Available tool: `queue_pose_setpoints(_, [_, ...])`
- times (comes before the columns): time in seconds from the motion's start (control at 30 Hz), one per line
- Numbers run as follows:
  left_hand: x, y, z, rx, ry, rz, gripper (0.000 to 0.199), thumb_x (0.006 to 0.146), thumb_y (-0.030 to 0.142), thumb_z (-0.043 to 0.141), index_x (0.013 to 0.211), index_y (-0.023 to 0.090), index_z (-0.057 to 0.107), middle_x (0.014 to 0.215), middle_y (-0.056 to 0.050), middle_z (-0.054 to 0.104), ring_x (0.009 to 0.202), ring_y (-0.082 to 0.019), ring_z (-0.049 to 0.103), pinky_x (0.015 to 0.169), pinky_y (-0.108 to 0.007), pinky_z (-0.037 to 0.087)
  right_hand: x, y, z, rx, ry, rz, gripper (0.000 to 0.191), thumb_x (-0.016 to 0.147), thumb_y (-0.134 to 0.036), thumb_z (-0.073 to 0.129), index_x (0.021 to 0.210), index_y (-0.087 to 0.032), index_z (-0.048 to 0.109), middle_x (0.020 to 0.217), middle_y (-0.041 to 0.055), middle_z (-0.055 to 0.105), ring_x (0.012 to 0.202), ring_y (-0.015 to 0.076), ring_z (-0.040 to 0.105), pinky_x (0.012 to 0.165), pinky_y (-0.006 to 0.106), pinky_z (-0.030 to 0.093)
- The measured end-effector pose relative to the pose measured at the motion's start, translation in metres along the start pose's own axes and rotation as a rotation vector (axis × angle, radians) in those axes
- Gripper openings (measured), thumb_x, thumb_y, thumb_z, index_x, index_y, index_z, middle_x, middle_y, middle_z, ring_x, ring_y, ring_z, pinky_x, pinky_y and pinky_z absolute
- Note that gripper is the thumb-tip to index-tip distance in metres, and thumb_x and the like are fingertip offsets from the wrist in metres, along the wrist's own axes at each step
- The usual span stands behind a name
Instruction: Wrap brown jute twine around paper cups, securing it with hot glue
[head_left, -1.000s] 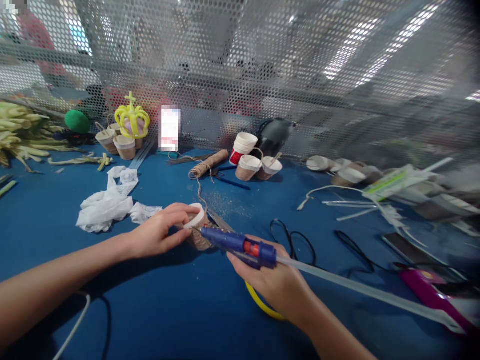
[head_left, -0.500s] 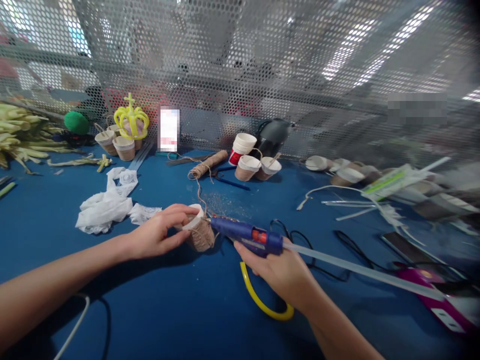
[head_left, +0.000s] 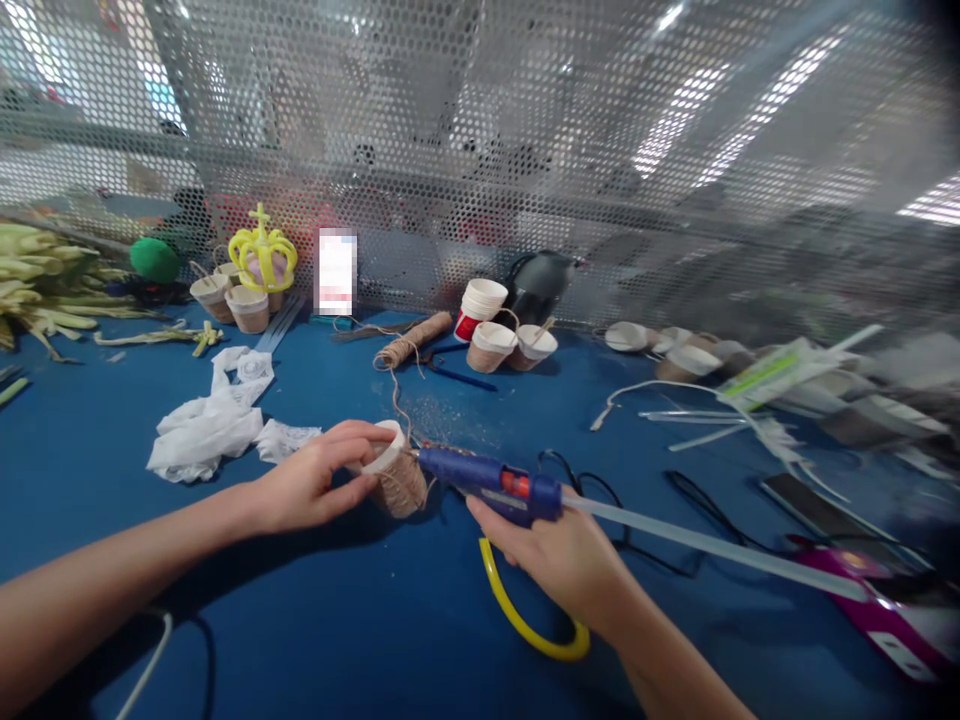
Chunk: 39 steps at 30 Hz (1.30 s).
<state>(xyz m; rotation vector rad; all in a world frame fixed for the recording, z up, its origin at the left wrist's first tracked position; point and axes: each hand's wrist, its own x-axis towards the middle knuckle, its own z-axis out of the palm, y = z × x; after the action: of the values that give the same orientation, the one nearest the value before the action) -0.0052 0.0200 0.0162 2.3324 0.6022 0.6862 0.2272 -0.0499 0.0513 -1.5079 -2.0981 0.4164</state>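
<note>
The left forearm (head_left: 165, 540) enters from the lower left, and the left hand (head_left: 319, 475) extends toward the centre with the palm down. Its thumb and fingers are partly closed, gripping the white rim of the twine-wrapped cup (head_left: 403, 490). The cup is located just left of centre, tilted with its mouth toward the upper left; contact between its base and the table cannot be determined.

The right forearm (head_left: 660, 640) enters from the lower right. The right hand (head_left: 566, 555) is closed around the blue glue gun (head_left: 480, 475), thumb along the near side of the body; the remaining fingers are largely hidden. The nozzle points left and is positioned at the cup wall, just below the rim. A long translucent glue stick (head_left: 712, 543) projects from the rear of the gun.

The work surface is a blue table (head_left: 337, 630). A twine roll (head_left: 416, 338) lies beyond the cup, its strand leading to the cup. A perforated metal screen (head_left: 420, 120) stands behind the table, with bright light strips visible at upper right
</note>
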Motion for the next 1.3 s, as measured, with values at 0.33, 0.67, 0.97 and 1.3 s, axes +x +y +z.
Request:
queue_pose_setpoints(0.33, [-0.002, -0.001, 0.000, 0.009, -0.013, 0.000, 0.009, 0.083, 0.014, 0.043, 0.074, 0.016, 0.044, 0.120, -0.013, 0.050, 0.114, -0.020, 0.044, 0.093, -0.036, 0.040, -0.003, 0.011, 0.004, -0.086, -0.012, -0.064, 0.022, 0.072, -0.024, 0.047, 0.064, -0.022, 0.067, 0.046, -0.0008, 0.059, 0.043, 0.0133, 0.055, 0.047, 0.024, 0.046])
queue_pose_setpoints(0.67, [0.000, -0.001, 0.000, 0.014, -0.009, 0.001, 0.009, 0.083, 0.014, 0.043, 0.075, 0.016, 0.045, 0.120, -0.013, 0.050, 0.116, -0.020, 0.043, 0.093, -0.035, 0.040, -0.008, 0.017, 0.004, -0.132, 0.006, -0.152, 0.025, 0.070, -0.020, 0.044, 0.076, -0.022, 0.068, 0.052, 0.0000, 0.062, 0.043, 0.0143, 0.055, 0.048, 0.027, 0.046])
queue_pose_setpoints(0.97, [0.000, -0.001, 0.002, 0.017, 0.009, -0.003, 0.010, 0.084, 0.017, 0.042, 0.074, 0.017, 0.045, 0.119, -0.013, 0.052, 0.117, -0.020, 0.043, 0.093, -0.036, 0.039, -0.007, -0.012, 0.010, 0.236, 0.088, 0.121, 0.008, 0.069, -0.023, 0.054, 0.065, -0.022, 0.061, 0.058, 0.0002, 0.065, 0.053, 0.0166, 0.061, 0.053, 0.026, 0.051])
queue_pose_setpoints(1.3, [0.001, 0.001, 0.002, 0.035, 0.011, -0.003, 0.010, 0.083, 0.015, 0.043, 0.074, 0.017, 0.045, 0.119, -0.014, 0.052, 0.115, -0.020, 0.045, 0.091, -0.036, 0.040, -0.012, -0.002, 0.023, 0.263, 0.132, 0.166, 0.007, 0.066, -0.026, 0.059, 0.070, -0.021, 0.058, 0.064, 0.0021, 0.065, 0.058, 0.0171, 0.062, 0.058, 0.028, 0.052])
